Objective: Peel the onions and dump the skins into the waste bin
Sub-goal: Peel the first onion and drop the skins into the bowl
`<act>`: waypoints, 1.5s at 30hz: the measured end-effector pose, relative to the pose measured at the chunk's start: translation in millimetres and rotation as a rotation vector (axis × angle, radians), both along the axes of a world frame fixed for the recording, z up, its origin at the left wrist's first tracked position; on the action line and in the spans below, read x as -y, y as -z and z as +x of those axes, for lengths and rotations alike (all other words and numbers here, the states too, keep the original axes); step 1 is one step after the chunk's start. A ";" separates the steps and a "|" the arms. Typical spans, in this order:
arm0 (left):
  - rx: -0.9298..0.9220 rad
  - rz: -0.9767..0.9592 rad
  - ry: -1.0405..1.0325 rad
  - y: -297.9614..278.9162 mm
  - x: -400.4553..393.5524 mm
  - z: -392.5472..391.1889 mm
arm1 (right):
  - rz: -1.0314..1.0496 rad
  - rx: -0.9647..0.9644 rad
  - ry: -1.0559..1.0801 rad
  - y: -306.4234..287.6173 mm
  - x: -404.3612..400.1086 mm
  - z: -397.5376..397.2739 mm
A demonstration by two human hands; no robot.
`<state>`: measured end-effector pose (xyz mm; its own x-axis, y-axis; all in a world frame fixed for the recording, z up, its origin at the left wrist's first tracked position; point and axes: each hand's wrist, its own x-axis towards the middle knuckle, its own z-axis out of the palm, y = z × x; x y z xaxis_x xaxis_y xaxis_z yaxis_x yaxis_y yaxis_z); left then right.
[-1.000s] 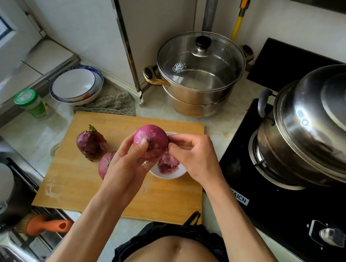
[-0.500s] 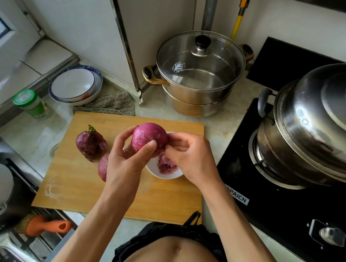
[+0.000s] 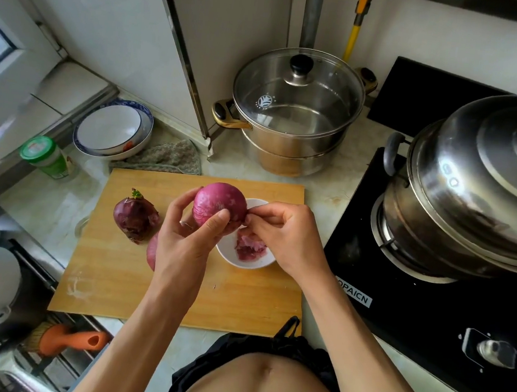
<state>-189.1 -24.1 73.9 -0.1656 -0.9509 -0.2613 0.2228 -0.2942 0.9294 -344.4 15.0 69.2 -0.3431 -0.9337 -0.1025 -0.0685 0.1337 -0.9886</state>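
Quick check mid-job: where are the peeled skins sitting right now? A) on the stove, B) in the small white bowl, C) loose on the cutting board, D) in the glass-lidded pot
B: the pinkish-purple skins lie piled inside the small white bowl on the cutting board, just under the onion that the left hand holds up while the right hand picks at it.

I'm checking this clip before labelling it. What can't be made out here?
- Third onion: mostly behind the left hand, head view.
- Whether the right hand has skin pinched: fingertips hidden against the held onion.
- White bowl: part covered by both hands.
- Waste bin: not in view.
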 end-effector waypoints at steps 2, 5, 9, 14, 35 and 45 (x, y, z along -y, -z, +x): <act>0.044 -0.041 0.018 -1.1 -1.7 0.7 | 0.007 -0.070 0.014 -0.2 0.3 1.3; 0.161 -0.161 0.045 -9.6 -6.0 -3.0 | 0.016 -0.113 0.028 -0.7 0.4 2.4; 0.225 -0.244 0.059 -16.8 -7.4 -5.7 | -0.042 -0.241 0.066 0.3 0.8 3.9; 0.065 -0.018 0.007 -8.8 -5.0 -7.1 | -0.089 -0.364 0.101 1.5 0.7 2.0; -0.041 0.213 0.033 -3.3 7.1 -0.9 | 0.133 -0.591 -0.023 30.3 5.2 -16.4; 0.025 0.224 0.015 2.7 5.7 1.4 | 0.013 -0.327 -0.038 10.1 3.4 -5.4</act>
